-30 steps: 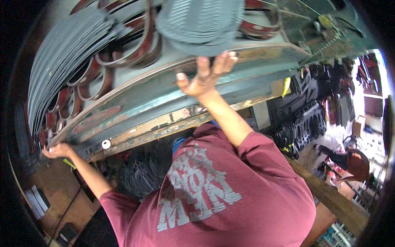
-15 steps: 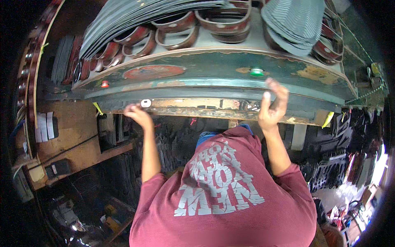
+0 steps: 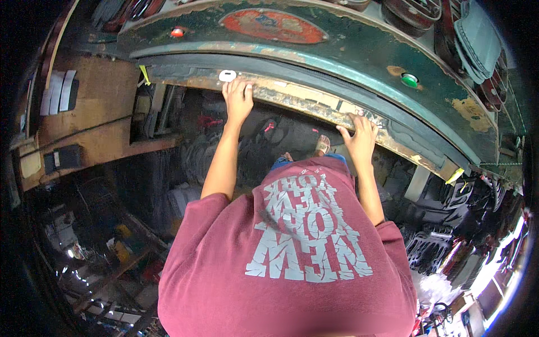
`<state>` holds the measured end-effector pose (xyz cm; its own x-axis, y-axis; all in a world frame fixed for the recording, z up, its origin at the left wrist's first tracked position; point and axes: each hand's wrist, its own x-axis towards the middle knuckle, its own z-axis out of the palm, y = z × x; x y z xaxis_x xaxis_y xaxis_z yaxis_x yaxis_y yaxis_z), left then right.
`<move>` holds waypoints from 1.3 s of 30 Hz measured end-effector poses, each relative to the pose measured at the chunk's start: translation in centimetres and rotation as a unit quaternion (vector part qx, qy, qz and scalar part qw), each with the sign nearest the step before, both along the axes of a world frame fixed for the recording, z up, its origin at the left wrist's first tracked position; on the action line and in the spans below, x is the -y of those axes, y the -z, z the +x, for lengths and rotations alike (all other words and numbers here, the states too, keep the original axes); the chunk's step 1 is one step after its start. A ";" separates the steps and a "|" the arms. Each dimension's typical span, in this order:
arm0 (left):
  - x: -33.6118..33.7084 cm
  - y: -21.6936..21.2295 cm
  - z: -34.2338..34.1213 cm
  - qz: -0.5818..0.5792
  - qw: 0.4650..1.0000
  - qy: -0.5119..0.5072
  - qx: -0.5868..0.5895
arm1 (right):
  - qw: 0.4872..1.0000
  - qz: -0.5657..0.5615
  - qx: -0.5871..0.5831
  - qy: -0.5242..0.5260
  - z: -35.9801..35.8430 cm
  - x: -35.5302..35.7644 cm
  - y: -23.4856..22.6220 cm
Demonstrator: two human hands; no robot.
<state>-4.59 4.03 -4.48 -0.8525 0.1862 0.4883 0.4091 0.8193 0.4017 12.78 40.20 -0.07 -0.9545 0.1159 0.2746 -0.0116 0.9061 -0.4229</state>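
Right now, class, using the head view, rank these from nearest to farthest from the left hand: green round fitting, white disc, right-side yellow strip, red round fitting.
From the left hand:
1. The white disc, just above it.
2. The red round fitting, up and left.
3. The green round fitting, well to the right.
4. The yellow strip, far right and lower.

Mottled tan-and-brown ledge (image 3: 303, 101) is hung with yellow ties (image 3: 145, 74) near both ends; dark-green panel (image 3: 365, 48) is marked with red oval (image 3: 273, 26), red knob (image 3: 177, 32) toward left end, green knob (image 3: 409, 80) toward right; maroon shirt (image 3: 224, 264) is printed in crackled grey.
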 end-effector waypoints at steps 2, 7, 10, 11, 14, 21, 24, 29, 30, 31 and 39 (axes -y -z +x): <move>-0.1 0.0 0.2 0.001 1.000 0.005 -0.014 | 1.000 0.016 -0.010 -0.002 0.0 0.1 0.0; 0.1 -0.2 0.0 -0.004 1.000 0.021 -0.019 | 0.999 0.051 0.008 0.013 0.0 0.4 0.0; 0.2 -0.2 0.0 -0.008 1.000 0.021 -0.019 | 0.998 0.065 0.005 0.027 -0.1 0.6 0.1; 0.3 -0.1 -0.1 -0.008 1.000 0.019 -0.020 | 0.998 0.065 0.000 0.028 -0.1 0.7 0.1; 0.3 0.2 -0.3 -0.018 1.000 0.013 0.002 | 0.997 0.063 0.019 0.040 -0.2 0.8 0.1; 0.4 -0.2 -1.3 -0.059 0.995 0.009 0.077 | 0.995 0.052 0.055 0.071 -0.6 1.1 0.4; 0.1 -0.9 -1.4 -0.079 0.989 0.000 0.125 | 0.989 0.093 0.083 0.085 -0.9 1.3 0.5; -0.1 -2.4 -1.4 -0.109 0.977 -0.009 0.185 | 0.985 0.102 0.105 0.088 -1.4 1.2 0.5; -0.1 -2.5 -1.3 -0.119 0.973 -0.003 0.196 | 0.986 0.092 0.108 0.085 -1.5 1.1 0.4; 0.0 -2.6 -1.3 -0.118 0.972 0.001 0.205 | 0.988 0.092 0.092 0.078 -1.4 1.1 0.5; 0.7 -2.3 -2.8 -0.135 0.972 0.038 0.187 | 0.986 0.041 0.153 0.055 -1.9 -0.1 -1.0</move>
